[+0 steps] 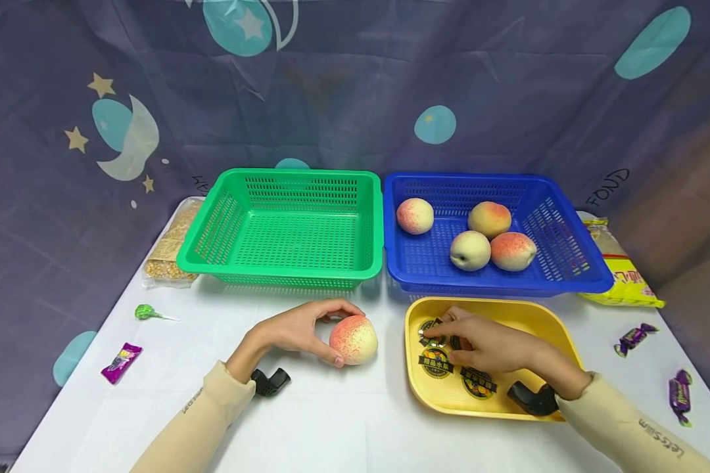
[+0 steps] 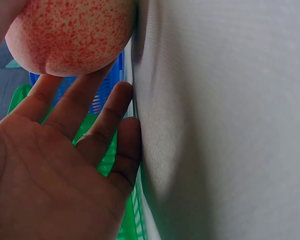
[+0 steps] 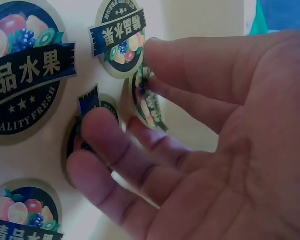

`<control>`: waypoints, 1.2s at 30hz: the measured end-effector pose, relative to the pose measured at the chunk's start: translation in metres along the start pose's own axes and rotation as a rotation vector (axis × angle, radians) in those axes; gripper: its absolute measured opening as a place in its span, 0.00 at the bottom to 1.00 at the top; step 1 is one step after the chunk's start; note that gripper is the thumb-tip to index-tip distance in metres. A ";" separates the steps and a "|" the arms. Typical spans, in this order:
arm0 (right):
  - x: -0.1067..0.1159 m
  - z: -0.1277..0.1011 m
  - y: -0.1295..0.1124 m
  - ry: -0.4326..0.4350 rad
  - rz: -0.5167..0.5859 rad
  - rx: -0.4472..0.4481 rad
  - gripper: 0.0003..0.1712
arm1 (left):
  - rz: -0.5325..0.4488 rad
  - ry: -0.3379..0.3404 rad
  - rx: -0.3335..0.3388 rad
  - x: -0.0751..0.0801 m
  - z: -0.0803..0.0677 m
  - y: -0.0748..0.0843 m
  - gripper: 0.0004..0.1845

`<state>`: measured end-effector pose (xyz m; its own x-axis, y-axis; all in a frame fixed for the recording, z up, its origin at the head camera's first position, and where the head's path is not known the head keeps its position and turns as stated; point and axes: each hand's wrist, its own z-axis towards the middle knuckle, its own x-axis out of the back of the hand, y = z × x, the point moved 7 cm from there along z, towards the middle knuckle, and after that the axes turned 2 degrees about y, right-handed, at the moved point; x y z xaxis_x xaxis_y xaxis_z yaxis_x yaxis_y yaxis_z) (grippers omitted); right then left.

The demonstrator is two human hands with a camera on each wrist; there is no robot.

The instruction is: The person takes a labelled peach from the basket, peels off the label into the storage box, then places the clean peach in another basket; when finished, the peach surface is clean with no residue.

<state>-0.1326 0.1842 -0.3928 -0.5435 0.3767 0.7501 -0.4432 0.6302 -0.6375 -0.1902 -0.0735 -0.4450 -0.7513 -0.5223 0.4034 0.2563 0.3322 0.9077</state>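
Note:
My left hand (image 1: pixel 304 325) grips a red-speckled peach (image 1: pixel 355 340) between thumb and fingers, in front of the green basket. In the left wrist view the peach (image 2: pixel 72 35) rests against two fingers, while the other fingers (image 2: pixel 112 112) stay off it. My right hand (image 1: pixel 488 338) is inside the yellow tray (image 1: pixel 413 374), over round black fruit stickers (image 1: pixel 436 362). The right wrist view shows the thumb tip beside one sticker (image 3: pixel 121 42) and loosely bent fingers (image 3: pixel 107 137) over others. No sticker is plainly pinched there.
A green basket (image 1: pixel 281 268) stands behind my left hand. Beside it, a blue basket (image 1: pixel 503 287) holds several peaches (image 1: pixel 470 251). A grain bag (image 1: pixel 174 243) and yellow snack bag (image 1: pixel 627 279) flank them. A green lollipop (image 1: pixel 144 311) and purple candies (image 1: pixel 121 362) lie at the sides.

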 end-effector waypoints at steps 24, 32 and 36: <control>0.025 -0.010 -0.006 0.063 -0.168 -0.094 0.23 | 0.004 0.015 -0.016 0.001 0.000 0.002 0.40; 0.064 -0.027 -0.010 0.247 -0.079 0.018 0.16 | 0.006 0.029 -0.035 0.002 -0.002 0.007 0.41; 0.089 -0.044 0.002 0.449 -0.117 -0.023 0.17 | 0.007 0.026 -0.077 0.003 -0.005 0.019 0.41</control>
<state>-0.1508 0.2494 -0.3196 -0.1260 0.5558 0.8217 -0.4640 0.6991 -0.5440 -0.1841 -0.0726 -0.4261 -0.7334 -0.5412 0.4113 0.3078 0.2752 0.9108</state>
